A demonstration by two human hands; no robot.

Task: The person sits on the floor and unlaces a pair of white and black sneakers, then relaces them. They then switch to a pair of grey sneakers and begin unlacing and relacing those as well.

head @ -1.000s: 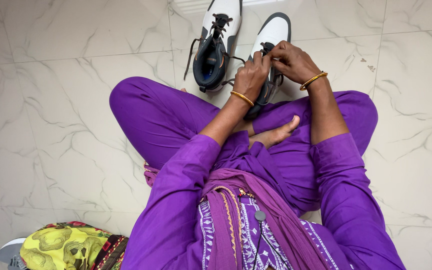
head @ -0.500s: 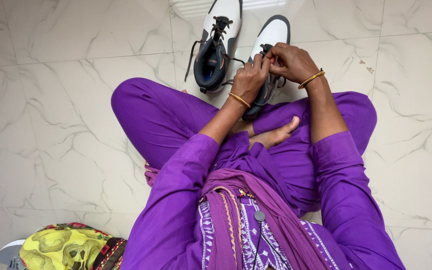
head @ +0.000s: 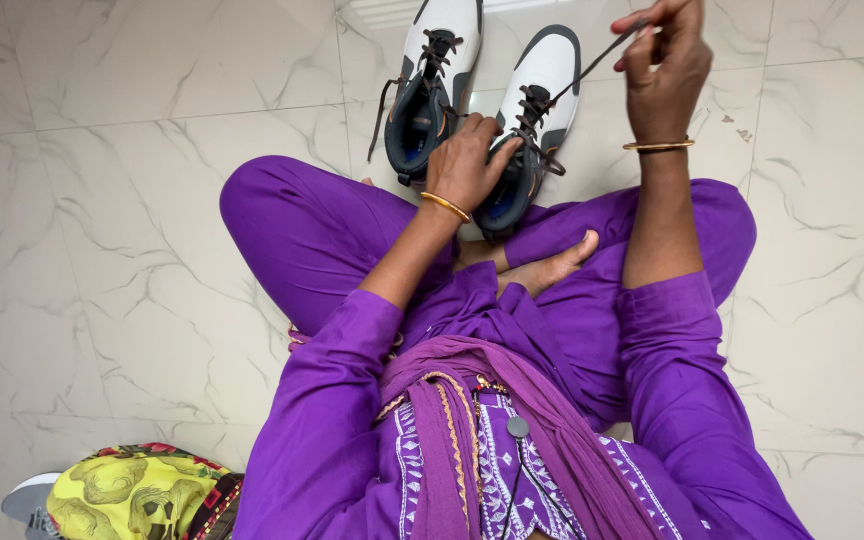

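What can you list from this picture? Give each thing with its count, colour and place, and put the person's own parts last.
shoes: two, white and dark grey, side by side on the floor ahead of the knees.
lace: one, dark brown, stretched from the right-hand shoe up to the raised hand.
floor: white marbled tiles, all around.
cloth bundle: one, yellow patterned, bottom left.
bangles: two, gold, one per wrist.
bare foot: one, tucked between purple trouser legs.
left hand: steadies the right-hand shoe.
right hand: pinches the lace.

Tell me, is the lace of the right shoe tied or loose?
Loose: the right hand pulls the lace taut, up from the right shoe.
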